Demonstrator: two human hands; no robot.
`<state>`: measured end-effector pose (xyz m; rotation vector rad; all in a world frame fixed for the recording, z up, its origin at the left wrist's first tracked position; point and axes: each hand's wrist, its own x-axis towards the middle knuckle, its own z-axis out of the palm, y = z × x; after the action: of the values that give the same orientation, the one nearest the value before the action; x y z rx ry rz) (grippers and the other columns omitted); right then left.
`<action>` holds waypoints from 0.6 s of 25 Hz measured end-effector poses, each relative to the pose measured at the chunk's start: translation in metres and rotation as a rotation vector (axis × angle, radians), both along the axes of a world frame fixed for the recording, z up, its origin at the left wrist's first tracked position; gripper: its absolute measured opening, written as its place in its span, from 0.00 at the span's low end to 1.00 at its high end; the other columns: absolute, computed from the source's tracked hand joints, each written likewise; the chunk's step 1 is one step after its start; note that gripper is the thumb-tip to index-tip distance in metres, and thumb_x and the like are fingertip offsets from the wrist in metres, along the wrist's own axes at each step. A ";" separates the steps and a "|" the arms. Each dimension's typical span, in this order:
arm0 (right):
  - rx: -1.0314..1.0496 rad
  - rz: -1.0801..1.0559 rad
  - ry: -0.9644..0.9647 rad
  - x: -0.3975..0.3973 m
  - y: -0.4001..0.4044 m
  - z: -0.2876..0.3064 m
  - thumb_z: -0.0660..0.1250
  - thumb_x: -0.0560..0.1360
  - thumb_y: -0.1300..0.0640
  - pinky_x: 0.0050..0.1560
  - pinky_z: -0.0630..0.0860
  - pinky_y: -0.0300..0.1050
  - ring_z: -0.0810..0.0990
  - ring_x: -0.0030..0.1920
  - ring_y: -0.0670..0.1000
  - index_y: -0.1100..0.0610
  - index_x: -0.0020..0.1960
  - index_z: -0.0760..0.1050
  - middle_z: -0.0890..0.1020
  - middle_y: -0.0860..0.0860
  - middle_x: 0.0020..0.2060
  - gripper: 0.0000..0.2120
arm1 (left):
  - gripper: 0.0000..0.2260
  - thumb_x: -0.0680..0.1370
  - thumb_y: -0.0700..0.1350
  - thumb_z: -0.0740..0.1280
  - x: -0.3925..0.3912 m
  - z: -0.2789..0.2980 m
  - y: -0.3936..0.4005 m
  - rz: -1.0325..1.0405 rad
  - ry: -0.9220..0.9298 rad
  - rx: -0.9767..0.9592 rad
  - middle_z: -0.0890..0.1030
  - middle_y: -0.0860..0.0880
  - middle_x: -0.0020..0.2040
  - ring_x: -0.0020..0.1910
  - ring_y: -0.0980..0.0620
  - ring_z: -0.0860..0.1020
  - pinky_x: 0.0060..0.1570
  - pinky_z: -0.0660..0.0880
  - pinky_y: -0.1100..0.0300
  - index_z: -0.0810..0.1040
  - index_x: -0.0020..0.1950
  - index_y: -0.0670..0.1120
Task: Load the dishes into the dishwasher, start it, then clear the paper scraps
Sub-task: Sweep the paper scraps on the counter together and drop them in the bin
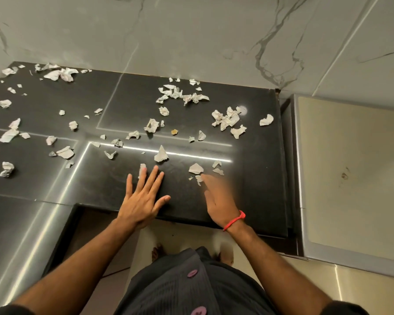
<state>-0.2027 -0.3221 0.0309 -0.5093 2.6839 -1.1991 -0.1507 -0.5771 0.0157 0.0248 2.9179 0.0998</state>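
I judge I'm on the last step: paper scraps (225, 120) lie scattered all over the black counter (255, 178). My left hand (143, 201) rests flat, fingers spread, holding nothing; my right hand (216, 201) is blurred, seemingly open, beside small scraps. Next, sweep them together.

no text, label, brand, number or sign is legible anywhere.

White paper scraps (161, 154) on black counter (248, 189); grey-veined wall (191, 37).
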 end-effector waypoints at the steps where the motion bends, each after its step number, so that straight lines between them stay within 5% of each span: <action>1: -0.059 -0.063 0.027 -0.003 -0.008 -0.001 0.61 0.76 0.69 0.68 0.63 0.37 0.72 0.66 0.54 0.60 0.70 0.73 0.77 0.55 0.65 0.23 | 0.36 0.80 0.70 0.36 0.000 0.000 -0.010 0.011 0.015 0.012 0.35 0.54 0.82 0.80 0.48 0.32 0.77 0.32 0.38 0.41 0.83 0.52; 4: 0.155 -0.287 0.073 0.000 -0.021 -0.008 0.64 0.76 0.66 0.61 0.72 0.52 0.74 0.58 0.58 0.58 0.66 0.77 0.78 0.55 0.58 0.19 | 0.34 0.81 0.69 0.41 0.011 0.000 -0.023 -0.056 0.031 0.076 0.37 0.53 0.83 0.82 0.46 0.36 0.77 0.37 0.35 0.47 0.83 0.53; 7: 0.454 -0.156 0.056 0.011 -0.053 -0.009 0.63 0.77 0.54 0.54 0.71 0.52 0.70 0.56 0.57 0.51 0.70 0.72 0.73 0.51 0.61 0.21 | 0.34 0.80 0.69 0.42 0.019 -0.003 -0.023 -0.079 -0.011 0.146 0.35 0.54 0.83 0.82 0.47 0.37 0.78 0.40 0.38 0.47 0.84 0.55; 10: 0.384 -0.038 0.009 0.005 -0.083 -0.004 0.61 0.78 0.58 0.57 0.69 0.51 0.69 0.57 0.57 0.48 0.73 0.69 0.72 0.50 0.64 0.23 | 0.34 0.80 0.68 0.42 0.014 -0.001 -0.017 -0.165 -0.029 0.217 0.35 0.56 0.82 0.82 0.47 0.41 0.79 0.42 0.43 0.47 0.84 0.55; 15: 0.251 -0.430 0.057 -0.008 -0.051 0.000 0.63 0.77 0.63 0.63 0.69 0.51 0.71 0.61 0.58 0.54 0.69 0.75 0.75 0.54 0.63 0.21 | 0.34 0.82 0.68 0.42 -0.007 -0.004 0.002 -0.327 -0.070 0.180 0.31 0.58 0.81 0.81 0.48 0.33 0.79 0.39 0.44 0.36 0.82 0.54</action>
<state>-0.2104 -0.3726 0.0310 0.0773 3.0314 -0.9151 -0.1581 -0.5755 0.0117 0.5126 2.7816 0.3008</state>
